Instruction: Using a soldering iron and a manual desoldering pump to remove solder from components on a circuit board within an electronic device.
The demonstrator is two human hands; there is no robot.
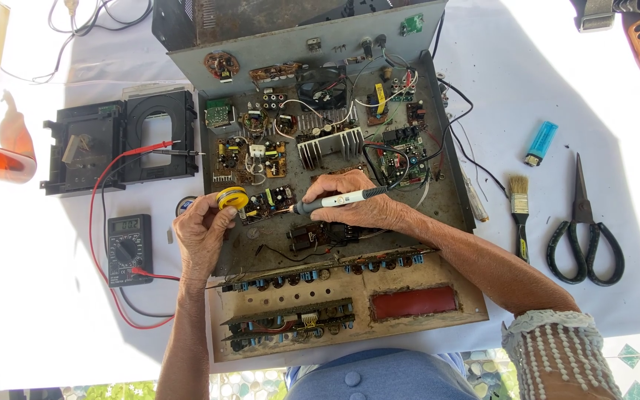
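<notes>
Right hand (pixel 364 210) grips soldering iron (pixel 338 199) pen-fashion, tip at nine o'clock toward small circuit board (pixel 270 202); left hand (pixel 203 235) pinches yellow spool (pixel 232 198), probably solder, alongside for feeding.

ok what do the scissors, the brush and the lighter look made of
Scissors: dull grey metal blades, dark handle loops that look plastic-coated. Brush: pale bristles, shiny metal band, dark handle, wood or plastic, can't tell which. Lighter: translucent blue plastic body with a small metal cap.

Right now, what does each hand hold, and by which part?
The right hand holds a soldering iron by its handle. The left hand pinches a yellow solder spool at its rim.
</notes>
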